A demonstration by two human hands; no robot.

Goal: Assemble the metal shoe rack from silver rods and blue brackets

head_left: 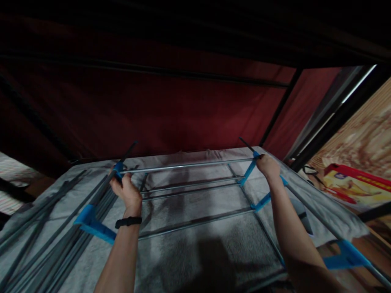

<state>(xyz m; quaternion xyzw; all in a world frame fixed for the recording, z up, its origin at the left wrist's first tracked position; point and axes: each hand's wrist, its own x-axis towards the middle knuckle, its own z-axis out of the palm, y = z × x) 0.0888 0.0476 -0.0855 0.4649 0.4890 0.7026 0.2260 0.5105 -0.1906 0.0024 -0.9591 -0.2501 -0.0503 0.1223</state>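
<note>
We see a bed (171, 256) spread with a pale grey sheet (331, 203), creased along its far edge and rumpled at the right. On the left side we have many loose grey rods (71, 244), most bunched side by side and some crossing others at an angle. Across the middle stands a frame (195, 223); in this dim light its lower tubes seem to rest on the sheet. To the right we find a flat dark-and-pale thing (303, 215), partly hidden.

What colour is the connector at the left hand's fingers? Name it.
The connector is blue, visible in the head view.
</note>
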